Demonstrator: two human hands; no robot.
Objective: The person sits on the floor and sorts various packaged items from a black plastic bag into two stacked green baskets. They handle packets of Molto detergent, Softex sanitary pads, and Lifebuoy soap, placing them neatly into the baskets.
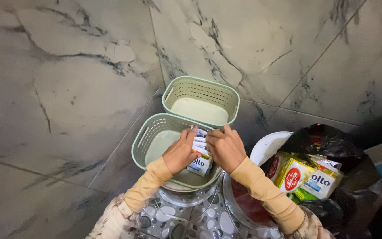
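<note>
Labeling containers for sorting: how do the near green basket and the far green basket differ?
The near basket has small white-and-blue boxes in it, with the left hand and right hand on them; the far basket shows a bare bottom and nobody touches it. The near basket sits closer to the person and overlaps the far basket's front rim in view. Both are pale green, perforated, with rounded corners.

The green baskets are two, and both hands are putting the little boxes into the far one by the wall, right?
Not quite. In the head view the left hand and right hand hold the little boxes over the near basket. The far basket by the wall holds nothing. There are two green baskets, as you said.
</note>
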